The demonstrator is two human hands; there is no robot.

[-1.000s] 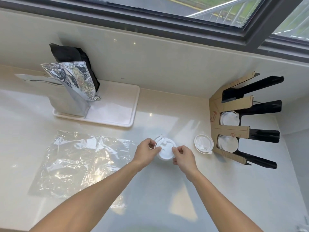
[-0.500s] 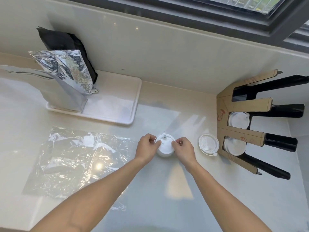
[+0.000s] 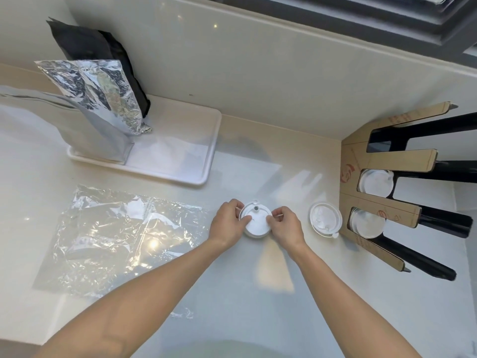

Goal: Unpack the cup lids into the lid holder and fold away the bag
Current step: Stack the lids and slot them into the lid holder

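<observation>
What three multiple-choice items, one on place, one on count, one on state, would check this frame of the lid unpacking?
1. Where does the clear plastic bag lie?
A. Flat on the counter, left of the hands
B. Inside the white tray
C. Inside the lid holder

2. How many slots of the lid holder show lids in them?
A. None
B. Two
C. Four

3. How is the stack of lids held?
A. By the left hand alone
B. Untouched
C. Between both hands

Answers: 1 A, the bag is spread on the counter beside the left hand. 2 B, only the two middle slots show white lids. 3 C, the left hand and right hand pinch its opposite edges.
</observation>
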